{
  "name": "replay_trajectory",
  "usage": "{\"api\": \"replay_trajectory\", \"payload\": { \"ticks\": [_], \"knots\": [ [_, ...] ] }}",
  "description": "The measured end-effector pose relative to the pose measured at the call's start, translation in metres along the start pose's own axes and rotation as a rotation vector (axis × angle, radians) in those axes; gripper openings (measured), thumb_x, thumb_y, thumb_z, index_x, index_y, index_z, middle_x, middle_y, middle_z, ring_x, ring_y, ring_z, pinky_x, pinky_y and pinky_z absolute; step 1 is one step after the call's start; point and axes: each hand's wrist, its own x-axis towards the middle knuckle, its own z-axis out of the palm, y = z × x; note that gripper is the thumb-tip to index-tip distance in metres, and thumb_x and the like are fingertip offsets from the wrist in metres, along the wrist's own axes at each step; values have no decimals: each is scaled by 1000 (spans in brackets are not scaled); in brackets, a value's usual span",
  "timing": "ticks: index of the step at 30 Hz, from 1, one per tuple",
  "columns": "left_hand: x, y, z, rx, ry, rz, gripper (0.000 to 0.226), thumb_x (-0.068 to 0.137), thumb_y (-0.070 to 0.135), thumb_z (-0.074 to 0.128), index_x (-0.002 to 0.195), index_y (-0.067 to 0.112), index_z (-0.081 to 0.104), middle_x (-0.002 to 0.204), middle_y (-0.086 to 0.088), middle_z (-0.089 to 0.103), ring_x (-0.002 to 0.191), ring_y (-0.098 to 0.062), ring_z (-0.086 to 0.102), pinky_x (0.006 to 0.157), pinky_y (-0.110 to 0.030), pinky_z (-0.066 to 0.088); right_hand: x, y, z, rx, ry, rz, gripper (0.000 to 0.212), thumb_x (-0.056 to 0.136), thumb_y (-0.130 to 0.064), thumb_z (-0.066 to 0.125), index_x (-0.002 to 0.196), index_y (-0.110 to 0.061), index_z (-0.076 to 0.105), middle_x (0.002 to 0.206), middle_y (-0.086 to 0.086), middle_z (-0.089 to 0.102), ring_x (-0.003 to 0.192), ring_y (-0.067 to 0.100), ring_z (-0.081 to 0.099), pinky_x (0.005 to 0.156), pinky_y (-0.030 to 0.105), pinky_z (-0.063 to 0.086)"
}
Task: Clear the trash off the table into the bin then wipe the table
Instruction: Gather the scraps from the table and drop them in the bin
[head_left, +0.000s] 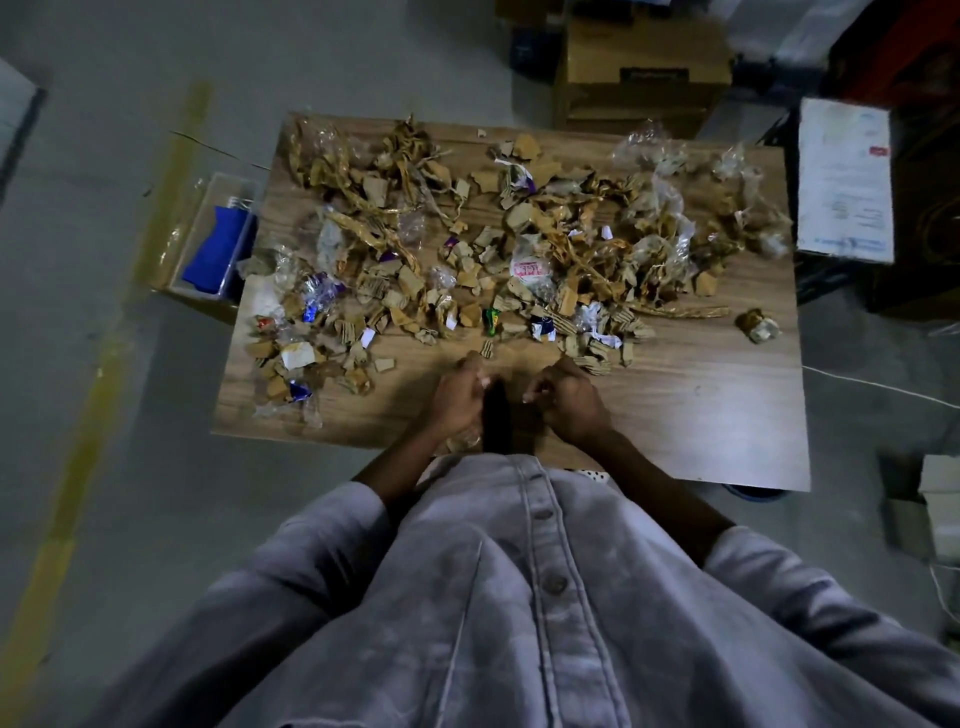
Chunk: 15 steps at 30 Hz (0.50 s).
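Clearing step, barely begun: trash (467, 249) covers the tabletop (701, 405) from 9 through 12 to 3 o'clock. Left hand (457, 395) and right hand (569, 402) at 6 o'clock, fingers curled beside a dark object (493, 415); grip unclear. Next: scoop handfuls binward.

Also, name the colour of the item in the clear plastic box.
The item is blue; head view.

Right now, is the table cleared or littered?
Littered: cardboard scraps and plastic wrappers lie spread across most of the table.
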Motion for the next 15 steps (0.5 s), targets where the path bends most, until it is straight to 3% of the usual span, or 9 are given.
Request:
{"api": "replay_trajectory", "payload": {
  "ticks": [3,6,9,13,15],
  "knots": [
    [-9,-9,-20,-284,159,-143,12,100,4,52,110,11,51,86,1,61,71,-10,56,58,-25,42,1,-21,9,0,-24,-190,15,82,-5,76,88,-18,74,104,4,57,96,25,60,79,26,47],
    [-21,-25,-33,-604,257,-357,15,103,6,49,97,18,56,77,-1,62,60,-13,51,49,-23,39,5,-48,27,-93,-154,-389,15,85,-11,74,100,-14,78,118,12,59,112,29,52,93,37,48],
    [-38,-40,-32,-976,261,-551,14,105,10,48,97,15,58,73,-3,59,53,-12,47,39,-21,35,11,-58,55,-200,-239,-651,15,79,-15,79,93,-10,77,125,17,62,115,33,49,90,41,51],
    [-57,-39,-26,-1505,266,-713,28,106,14,38,89,12,60,68,-1,59,61,-13,46,53,-23,32,21,-55,77,-433,-231,-923,28,85,-26,56,87,-7,77,115,16,70,105,30,49,74,35,55],
    [-62,-37,-23,-1625,294,-775,27,104,9,35,94,8,60,73,-7,59,64,-17,47,56,-24,34,26,-54,82,-430,-248,-906,36,88,-27,47,93,-8,77,114,16,71,106,32,55,77,35,54]
  ]
}}
